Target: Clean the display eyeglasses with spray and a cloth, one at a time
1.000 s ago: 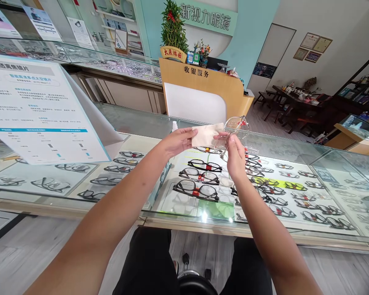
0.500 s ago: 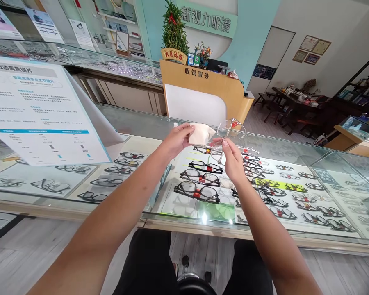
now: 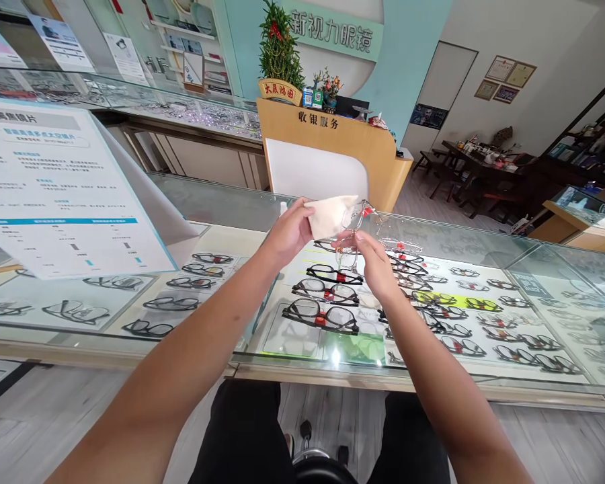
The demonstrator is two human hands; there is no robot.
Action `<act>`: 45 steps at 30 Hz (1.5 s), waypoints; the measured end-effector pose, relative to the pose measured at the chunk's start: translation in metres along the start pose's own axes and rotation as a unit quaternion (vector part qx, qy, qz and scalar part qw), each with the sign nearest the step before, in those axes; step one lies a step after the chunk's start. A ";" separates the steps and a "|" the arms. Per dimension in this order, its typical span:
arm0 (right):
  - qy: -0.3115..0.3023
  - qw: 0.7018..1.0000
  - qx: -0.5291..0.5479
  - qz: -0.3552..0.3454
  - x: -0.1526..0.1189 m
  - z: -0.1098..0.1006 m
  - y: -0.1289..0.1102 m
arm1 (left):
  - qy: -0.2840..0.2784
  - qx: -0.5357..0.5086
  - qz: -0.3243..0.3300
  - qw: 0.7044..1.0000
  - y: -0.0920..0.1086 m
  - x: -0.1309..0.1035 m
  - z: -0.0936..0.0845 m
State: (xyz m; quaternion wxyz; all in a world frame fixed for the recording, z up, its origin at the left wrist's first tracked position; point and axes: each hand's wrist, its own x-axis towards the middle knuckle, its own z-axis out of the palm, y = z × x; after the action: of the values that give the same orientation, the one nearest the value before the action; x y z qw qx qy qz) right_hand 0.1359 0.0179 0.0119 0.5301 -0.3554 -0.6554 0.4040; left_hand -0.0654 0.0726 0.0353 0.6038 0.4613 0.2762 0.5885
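Note:
My left hand (image 3: 291, 232) is closed on a pale cream cloth (image 3: 329, 216), thumb on top and the cloth spread to the right. Pinched in my right hand (image 3: 372, 259) is a pair of clear-framed glasses (image 3: 364, 210), held up above the glass counter with a red tag on a lens. The cloth's right edge meets or overlaps the near lens; whether it presses on it I cannot tell. Under my hands, black-framed glasses (image 3: 320, 316) with red tags lie in rows inside the display case.
The glass counter (image 3: 222, 202) runs across in front of me. A large printed sign (image 3: 65, 195) stands on it at left. More glasses (image 3: 484, 304) fill the case at right. Beyond are a wooden cashier desk (image 3: 383, 161) and a potted plant (image 3: 281, 50). Below is a black stool seat (image 3: 323, 470).
The glasses have moved left and turned, so a lens now sits against or behind the cloth. The cloth's right side has risen and spread. The view has shifted slightly.

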 end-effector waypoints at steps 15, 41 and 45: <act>-0.037 0.999 0.021 -0.018 -0.003 0.007 -0.002 | 0.002 0.189 0.111 0.976 -0.010 -0.015 0.011; -0.035 0.998 -0.038 -0.027 -0.004 0.008 0.008 | 0.041 0.118 0.032 0.992 -0.017 -0.008 0.004; -0.039 0.999 -0.008 -0.008 -0.004 0.008 0.001 | 0.053 0.118 0.090 0.987 -0.017 -0.008 0.006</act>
State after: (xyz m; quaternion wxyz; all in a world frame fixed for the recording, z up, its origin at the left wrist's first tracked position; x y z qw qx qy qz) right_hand 0.1285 0.0132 0.0087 0.5048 -0.3385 -0.6815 0.4075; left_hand -0.0542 0.0654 0.0214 0.4740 0.5207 0.3327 0.6273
